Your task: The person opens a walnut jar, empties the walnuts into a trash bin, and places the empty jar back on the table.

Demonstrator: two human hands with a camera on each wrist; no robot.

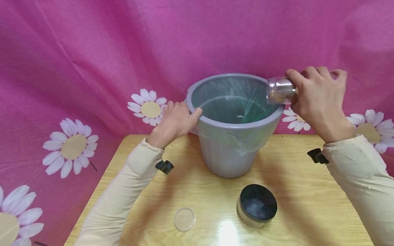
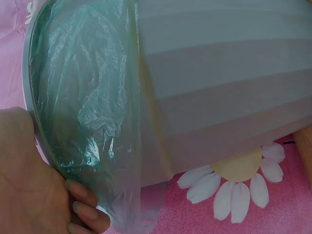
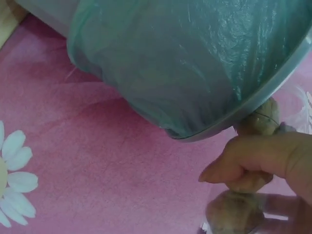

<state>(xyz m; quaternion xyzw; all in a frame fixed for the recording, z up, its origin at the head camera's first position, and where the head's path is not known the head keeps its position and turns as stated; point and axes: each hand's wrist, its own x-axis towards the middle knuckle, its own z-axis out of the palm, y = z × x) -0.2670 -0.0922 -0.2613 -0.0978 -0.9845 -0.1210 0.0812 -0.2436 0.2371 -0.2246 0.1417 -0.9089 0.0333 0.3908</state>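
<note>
A grey bin [image 1: 229, 153] stands on the table, lined with a thin green plastic bag [image 2: 92, 87] folded over its rim. My left hand [image 1: 176, 121] grips the left side of that rim, the thumb on top and the fingers curled outside. At the bin's right edge, my right hand [image 1: 321, 99] holds a clear jar [image 1: 279, 90] lying on its side, its mouth end pointing over the rim. Something brownish shows through the jar wall, too unclear to name. A small white scrap [image 1: 239, 116] shows inside the lined bin.
In front of the bin sits a round container with a black lid [image 1: 258, 202]. To its left, a clear round disc [image 1: 184, 219], like a lid, lies flat on the wooden table [image 1: 295, 191]. A pink flowered cloth [image 1: 101, 51] hangs close behind the bin.
</note>
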